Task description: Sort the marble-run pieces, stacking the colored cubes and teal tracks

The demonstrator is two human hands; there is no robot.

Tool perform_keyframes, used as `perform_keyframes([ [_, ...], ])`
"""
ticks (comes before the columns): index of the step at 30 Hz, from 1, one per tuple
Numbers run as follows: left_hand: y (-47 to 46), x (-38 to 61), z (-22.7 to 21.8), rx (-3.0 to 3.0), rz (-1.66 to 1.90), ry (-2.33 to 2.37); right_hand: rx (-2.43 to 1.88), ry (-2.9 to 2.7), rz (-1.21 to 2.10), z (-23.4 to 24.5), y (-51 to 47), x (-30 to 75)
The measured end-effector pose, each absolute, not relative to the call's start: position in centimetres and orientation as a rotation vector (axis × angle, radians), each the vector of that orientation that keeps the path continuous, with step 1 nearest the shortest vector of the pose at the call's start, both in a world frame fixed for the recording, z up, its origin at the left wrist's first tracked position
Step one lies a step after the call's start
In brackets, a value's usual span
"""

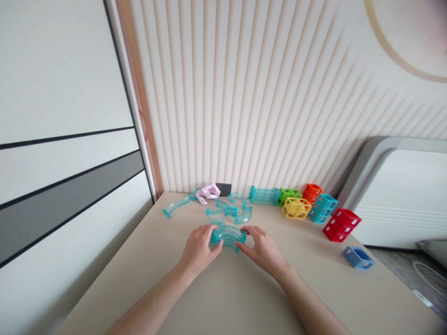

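Two-handed grip, translucent teal curved track

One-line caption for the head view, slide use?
Both hands grip a curved teal track piece on a beige table; coloured blocks at right.

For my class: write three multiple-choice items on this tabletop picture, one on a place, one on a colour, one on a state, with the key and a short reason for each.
1. Where does the red block stand?
A. At the right side of the table
B. Between the two hands
C. At the left table edge

2. What colour is the curved track piece between the hands?
A. Orange
B. Clear teal
C. Yellow

3. How do the hands meet that piece?
A. Both rest flat, apart from it
B. Only one touches it
C. The left hand and the right hand grip its two ends

Key:
1 A, it stands right of the yellow block, near the table edge.
2 B, it is see-through teal.
3 C, fingers of each hand close on one end.
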State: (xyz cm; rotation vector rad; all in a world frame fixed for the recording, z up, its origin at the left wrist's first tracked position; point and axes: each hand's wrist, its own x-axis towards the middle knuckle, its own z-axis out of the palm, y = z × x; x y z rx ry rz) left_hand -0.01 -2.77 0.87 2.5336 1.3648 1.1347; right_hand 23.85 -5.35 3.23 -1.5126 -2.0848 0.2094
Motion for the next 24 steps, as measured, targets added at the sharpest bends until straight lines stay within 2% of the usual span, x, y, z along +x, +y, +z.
perform_keyframes([
  [24, -2.74, 0.00, 0.38, 2.508, 1.066, 1.410, -1.565, -2.153, 0.113, 3.17, -5.28, 24.53],
])
